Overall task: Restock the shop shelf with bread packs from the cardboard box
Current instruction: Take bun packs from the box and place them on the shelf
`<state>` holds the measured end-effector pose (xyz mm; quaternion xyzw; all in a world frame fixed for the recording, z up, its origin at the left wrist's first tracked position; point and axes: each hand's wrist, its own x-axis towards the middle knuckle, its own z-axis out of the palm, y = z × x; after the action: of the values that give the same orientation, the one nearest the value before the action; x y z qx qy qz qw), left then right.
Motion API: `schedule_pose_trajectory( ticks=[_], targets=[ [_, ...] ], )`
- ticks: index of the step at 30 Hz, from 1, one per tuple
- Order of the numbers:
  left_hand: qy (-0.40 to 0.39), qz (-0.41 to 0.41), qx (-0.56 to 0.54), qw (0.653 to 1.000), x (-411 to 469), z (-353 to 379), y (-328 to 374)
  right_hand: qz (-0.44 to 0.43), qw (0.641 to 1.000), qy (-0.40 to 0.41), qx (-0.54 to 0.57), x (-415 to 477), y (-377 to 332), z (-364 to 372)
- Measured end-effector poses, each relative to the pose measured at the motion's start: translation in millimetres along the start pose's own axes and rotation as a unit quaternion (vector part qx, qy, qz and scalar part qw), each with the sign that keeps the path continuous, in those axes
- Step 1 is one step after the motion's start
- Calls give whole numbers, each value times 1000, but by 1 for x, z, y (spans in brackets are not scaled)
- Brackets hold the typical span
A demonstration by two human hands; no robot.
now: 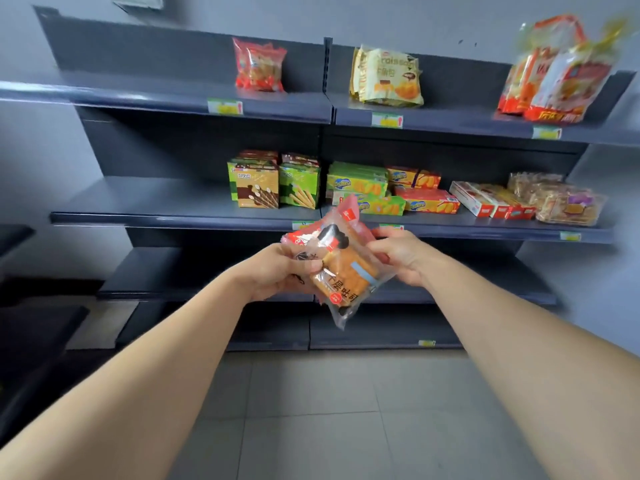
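Left hand [277, 270] and right hand [398, 256] both gripping bread packs [341, 268] out in front of the dark shop shelf [180, 218] — fingers curling round the clear wrappers, hands sitting close together, green boxes [273, 183] and more snack bags [388, 77] standing on far shelves — grey floor tiles [329, 410] lying near.

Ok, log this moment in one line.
left hand: grips bread packs | right hand: grips same packs | shelf: packs not yet placed | box: unseen
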<state>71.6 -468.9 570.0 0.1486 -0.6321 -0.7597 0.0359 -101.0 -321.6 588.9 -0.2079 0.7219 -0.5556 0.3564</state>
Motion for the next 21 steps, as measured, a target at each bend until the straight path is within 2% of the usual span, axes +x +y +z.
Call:
schedule_pose_trajectory(
  ticks=[6, 9, 10, 17, 21],
  targets=[
    [20, 47, -73, 996, -25, -79, 49, -64, 986, 11, 156, 31, -51, 81],
    [46, 73, -66, 994, -36, -110, 71, -78, 975, -100, 182, 45, -78, 122],
    [52, 79, -64, 993, -40, -121, 77, -88, 974, -112, 179, 49, -86, 134],
    [73, 119, -51, 989, -51, -184, 114, -121, 971, 7, 206, 66, -146, 202],
    [159, 171, -4, 972, -48, -222, 140, -155, 962, 83, 207, 95, -179, 217]
  ],
)
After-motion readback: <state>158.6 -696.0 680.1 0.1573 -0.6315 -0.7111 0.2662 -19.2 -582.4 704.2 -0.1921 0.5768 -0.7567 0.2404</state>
